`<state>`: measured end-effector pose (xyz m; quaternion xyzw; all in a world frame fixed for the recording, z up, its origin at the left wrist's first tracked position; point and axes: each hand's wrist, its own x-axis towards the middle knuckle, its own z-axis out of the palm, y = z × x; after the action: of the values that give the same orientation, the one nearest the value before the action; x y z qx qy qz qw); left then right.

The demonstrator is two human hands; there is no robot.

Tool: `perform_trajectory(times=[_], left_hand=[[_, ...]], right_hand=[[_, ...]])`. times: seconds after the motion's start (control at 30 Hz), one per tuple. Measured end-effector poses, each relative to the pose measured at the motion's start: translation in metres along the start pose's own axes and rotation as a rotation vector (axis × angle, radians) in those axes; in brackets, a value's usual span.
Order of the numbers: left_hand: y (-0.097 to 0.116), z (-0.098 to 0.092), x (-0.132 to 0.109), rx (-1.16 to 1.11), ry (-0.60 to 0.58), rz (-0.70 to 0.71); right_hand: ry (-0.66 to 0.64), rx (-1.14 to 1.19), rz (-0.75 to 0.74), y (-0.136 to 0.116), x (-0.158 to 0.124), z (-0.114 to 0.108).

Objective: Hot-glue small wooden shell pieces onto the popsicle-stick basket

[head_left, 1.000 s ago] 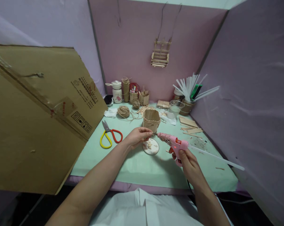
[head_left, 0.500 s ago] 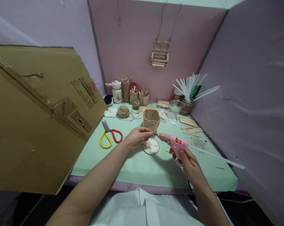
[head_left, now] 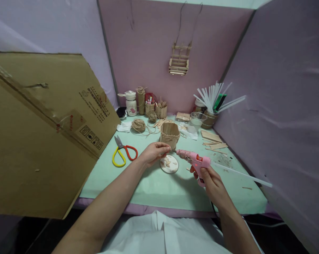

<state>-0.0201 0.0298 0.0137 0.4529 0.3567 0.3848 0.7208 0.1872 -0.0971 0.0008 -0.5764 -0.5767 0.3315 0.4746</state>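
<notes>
My right hand [head_left: 211,180] is wrapped round the handle of a pink hot glue gun [head_left: 195,160], its nozzle pointing left. A long white glue stick [head_left: 241,173] sticks out of the back. The fingers of my left hand [head_left: 156,153] pinch a small piece, too small to make out, close to the nozzle tip. Just below the pinch lies a round white dish [head_left: 169,170] with small wooden bits on it. Behind my left fingertips stands a wooden box [head_left: 170,135] with a braided twine rim.
Scissors [head_left: 122,151] lie left of my left hand. A cardboard sheet [head_left: 43,141] leans at left. Further back are a twine ball [head_left: 138,125], a plastic cup [head_left: 197,121], a pot of glue sticks [head_left: 209,120] and wooden sticks [head_left: 212,137]. A small wooden rack [head_left: 179,65] hangs on the wall.
Hardly anything differs. The glue gun and my right hand have shifted very slightly left, and my left hand keeps its pinch near the nozzle.
</notes>
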Motion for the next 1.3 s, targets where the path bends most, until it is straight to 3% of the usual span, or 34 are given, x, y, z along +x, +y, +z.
perform_trajectory(times=[0.17,0.3,0.47,0.57,0.63,0.77,0.8,0.9,1.03,1.3], left_hand=[[0.002,0.0,-0.001,-0.009,-0.008,0.001],[0.003,-0.001,0.0,-0.009,0.008,-0.011],[0.0,-0.003,0.002,0.001,0.006,-0.02],[0.0,-0.002,0.002,0.009,0.016,-0.014],[0.0,-0.001,0.001,0.014,0.032,-0.015],[0.001,0.004,-0.001,0.037,0.032,-0.011],[0.001,0.005,-0.002,0.05,0.023,-0.004],[-0.001,0.007,-0.002,0.105,0.005,0.011],[-0.005,0.007,-0.001,0.148,0.002,0.034],[-0.008,0.009,-0.001,0.126,0.027,0.066]], right_hand=[[-0.006,-0.059,0.006,-0.003,0.002,-0.004],[0.054,-0.279,-0.058,0.002,0.012,-0.028],[0.236,-0.767,-0.215,0.044,0.029,-0.072],[0.251,-0.951,-0.201,0.07,0.031,-0.086],[0.257,-1.019,-0.143,0.075,0.029,-0.087],[0.333,-1.004,-0.157,0.047,0.024,-0.067],[0.275,-0.941,-0.221,0.036,0.023,-0.058],[-0.141,-0.756,-0.312,0.006,0.02,-0.022],[-0.255,-0.782,-0.267,-0.006,0.017,0.015],[-0.322,-0.591,-0.202,-0.005,0.015,0.019]])
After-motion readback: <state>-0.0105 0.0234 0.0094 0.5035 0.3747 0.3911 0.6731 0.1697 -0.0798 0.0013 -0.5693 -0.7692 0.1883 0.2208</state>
